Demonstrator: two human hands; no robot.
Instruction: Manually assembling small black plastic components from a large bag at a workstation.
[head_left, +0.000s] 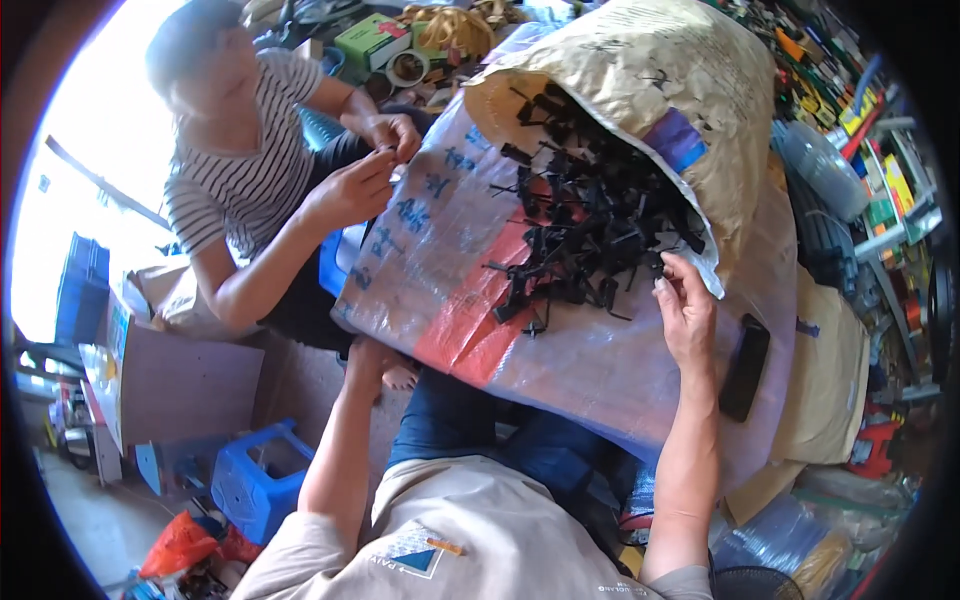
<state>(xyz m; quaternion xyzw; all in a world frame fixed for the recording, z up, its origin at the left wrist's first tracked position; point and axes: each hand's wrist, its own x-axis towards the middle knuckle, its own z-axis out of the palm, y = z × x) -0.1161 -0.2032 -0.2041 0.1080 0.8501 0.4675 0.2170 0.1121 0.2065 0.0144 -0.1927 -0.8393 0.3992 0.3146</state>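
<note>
Black plastic parts (590,235), thin-stemmed, blocky, matt, heaped at centre, spilling from mouth of crinkled tan paper sack (690,95). Right hand (688,305), fingers bunched narrow, at heap's right edge; can't tell if part is gripped. Left hand (368,360) low beside sheet's edge, grip unclear from here. Underneath, glossy woven plastic sheet (580,360) with red band (475,325); smooth black slab (745,368) toward right. Upper left, co-worker (235,150) in striped shirt, fingertips together. Blue plastic stool (258,485) lower left; clutter upper right.
</note>
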